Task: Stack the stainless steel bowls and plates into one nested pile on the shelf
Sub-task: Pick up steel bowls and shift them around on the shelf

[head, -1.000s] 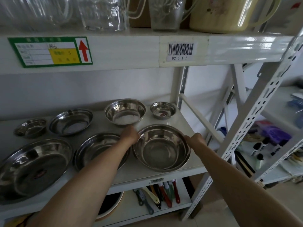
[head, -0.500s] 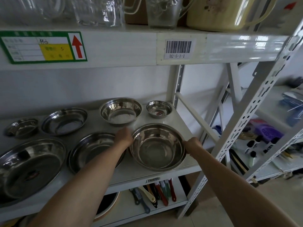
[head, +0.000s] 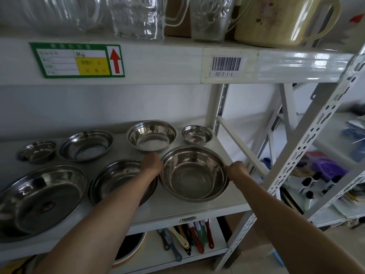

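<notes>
A large steel bowl (head: 192, 175) sits at the front right of the white shelf (head: 177, 211). My left hand (head: 152, 164) grips its left rim and my right hand (head: 236, 171) grips its right rim. Left of it lie a shallow steel plate (head: 116, 178), partly under my left forearm, and a very large steel plate (head: 39, 198). At the back stand a medium bowl (head: 151, 135), a small bowl (head: 196, 134), a shallow dish (head: 86, 145) and a small dish (head: 36, 150).
The upper shelf beam (head: 177, 64) hangs low overhead, carrying glass jugs (head: 138, 16) and a cream pitcher (head: 276, 18). A slotted white upright (head: 296, 155) and a diagonal brace (head: 241, 147) stand right of the bowl. Brushes (head: 189, 236) lie on the shelf below.
Both hands stay on the large bowl's rim. The bowl now looks slightly tilted or raised. The view has shifted a little.
</notes>
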`<act>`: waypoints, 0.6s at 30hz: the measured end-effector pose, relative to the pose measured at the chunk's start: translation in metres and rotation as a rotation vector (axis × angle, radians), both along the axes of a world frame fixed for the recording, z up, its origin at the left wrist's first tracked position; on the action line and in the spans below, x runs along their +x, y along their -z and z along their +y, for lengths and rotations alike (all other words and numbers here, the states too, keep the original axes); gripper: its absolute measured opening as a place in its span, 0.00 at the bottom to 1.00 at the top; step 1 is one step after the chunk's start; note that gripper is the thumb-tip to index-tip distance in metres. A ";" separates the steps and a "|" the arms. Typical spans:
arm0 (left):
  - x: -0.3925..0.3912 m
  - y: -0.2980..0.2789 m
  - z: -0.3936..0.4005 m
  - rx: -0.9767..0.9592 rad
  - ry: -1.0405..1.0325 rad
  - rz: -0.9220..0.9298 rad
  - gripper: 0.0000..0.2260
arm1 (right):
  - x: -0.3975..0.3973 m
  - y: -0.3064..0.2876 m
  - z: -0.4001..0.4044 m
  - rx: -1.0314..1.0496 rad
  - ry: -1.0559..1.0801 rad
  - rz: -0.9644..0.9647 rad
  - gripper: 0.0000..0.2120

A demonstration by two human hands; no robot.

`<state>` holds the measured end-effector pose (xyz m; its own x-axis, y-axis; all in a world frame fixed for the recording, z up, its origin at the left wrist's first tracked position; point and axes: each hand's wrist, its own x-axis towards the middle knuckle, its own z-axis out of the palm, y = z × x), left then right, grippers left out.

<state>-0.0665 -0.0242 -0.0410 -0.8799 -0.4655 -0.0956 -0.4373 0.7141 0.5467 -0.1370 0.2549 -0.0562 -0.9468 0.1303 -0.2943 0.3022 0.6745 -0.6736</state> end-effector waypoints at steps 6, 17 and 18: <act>0.005 -0.013 -0.012 0.080 -0.023 0.080 0.09 | 0.003 -0.023 -0.013 -0.004 -0.006 0.060 0.11; 0.043 -0.039 -0.041 0.047 -0.130 0.250 0.13 | 0.018 -0.061 -0.060 -0.086 -0.080 0.182 0.09; 0.048 -0.040 -0.047 0.053 -0.145 0.255 0.13 | 0.020 -0.064 -0.067 -0.102 -0.088 0.206 0.09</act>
